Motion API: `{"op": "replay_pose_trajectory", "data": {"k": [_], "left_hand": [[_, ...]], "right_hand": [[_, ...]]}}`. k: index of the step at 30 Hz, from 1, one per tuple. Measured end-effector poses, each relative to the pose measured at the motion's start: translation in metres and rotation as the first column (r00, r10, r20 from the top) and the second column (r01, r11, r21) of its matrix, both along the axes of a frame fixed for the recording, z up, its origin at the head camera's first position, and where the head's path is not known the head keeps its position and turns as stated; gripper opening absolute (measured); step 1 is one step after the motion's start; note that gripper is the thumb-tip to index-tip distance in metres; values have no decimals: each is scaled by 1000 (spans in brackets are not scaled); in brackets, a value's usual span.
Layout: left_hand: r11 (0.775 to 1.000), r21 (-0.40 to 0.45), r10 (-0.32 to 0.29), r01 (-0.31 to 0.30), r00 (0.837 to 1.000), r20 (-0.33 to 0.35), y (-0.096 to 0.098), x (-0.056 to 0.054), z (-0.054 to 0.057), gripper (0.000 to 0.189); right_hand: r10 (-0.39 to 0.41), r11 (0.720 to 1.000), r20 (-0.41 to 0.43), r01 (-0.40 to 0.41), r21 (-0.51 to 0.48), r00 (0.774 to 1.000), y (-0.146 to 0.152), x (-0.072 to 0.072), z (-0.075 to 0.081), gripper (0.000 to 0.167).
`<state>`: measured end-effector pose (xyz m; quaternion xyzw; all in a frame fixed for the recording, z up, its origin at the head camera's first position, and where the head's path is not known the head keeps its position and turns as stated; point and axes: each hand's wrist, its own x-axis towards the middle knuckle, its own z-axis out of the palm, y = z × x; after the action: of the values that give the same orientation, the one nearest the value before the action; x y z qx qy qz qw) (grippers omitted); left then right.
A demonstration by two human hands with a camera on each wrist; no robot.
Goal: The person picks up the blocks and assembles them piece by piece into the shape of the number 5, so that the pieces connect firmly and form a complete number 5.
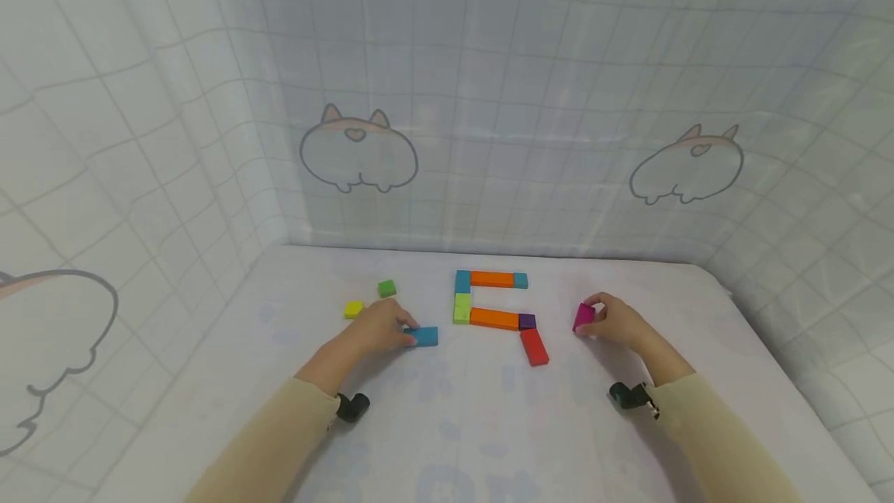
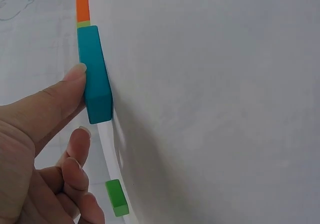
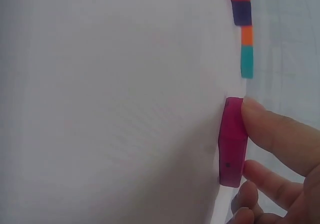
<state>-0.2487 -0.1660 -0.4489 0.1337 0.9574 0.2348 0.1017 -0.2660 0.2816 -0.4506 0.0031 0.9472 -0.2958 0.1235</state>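
My left hand point(image 1: 380, 326) pinches a blue block point(image 1: 425, 337) left of the block figure; in the left wrist view the thumb lies along the side of this blue block point(image 2: 95, 78). On the right side, my right hand point(image 1: 615, 320) holds a magenta block point(image 1: 583, 317) between thumb and fingers, seen also in the right wrist view as a magenta block point(image 3: 233, 143). Between the hands lies a figure of blocks: two orange bars point(image 1: 492, 279), teal blocks point(image 1: 462, 282), a lime block point(image 1: 462, 309), a purple block point(image 1: 527, 321) and a slanted red block point(image 1: 535, 348).
A green block point(image 1: 387, 288) and a yellow block point(image 1: 354, 310) lie beyond and beside the left hand. The white cloth-covered table point(image 1: 447, 418) is bounded by hanging grid-patterned cloth point(image 1: 475, 99) at the back and both sides.
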Motion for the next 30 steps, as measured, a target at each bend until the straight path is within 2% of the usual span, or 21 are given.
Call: {"op": "replay_pose_trajectory", "data": {"k": [6, 14, 23, 30], "left_hand": [[1000, 24, -1, 0, 1000, 24, 6, 10, 2, 17], [997, 34, -65, 64, 997, 34, 11, 16, -3, 18], [992, 35, -121, 119, 990, 66, 22, 26, 1, 19], [984, 50, -171, 168, 984, 56, 26, 28, -3, 18]], "right_hand": [[-6, 999, 26, 5, 32, 1000, -11, 12, 2, 66], [19, 999, 57, -21, 45, 998, -22, 25, 2, 68], [29, 998, 88, -33, 45, 996, -33, 39, 4, 65], [43, 998, 93, -47, 40, 995, -39, 50, 5, 65]]}}
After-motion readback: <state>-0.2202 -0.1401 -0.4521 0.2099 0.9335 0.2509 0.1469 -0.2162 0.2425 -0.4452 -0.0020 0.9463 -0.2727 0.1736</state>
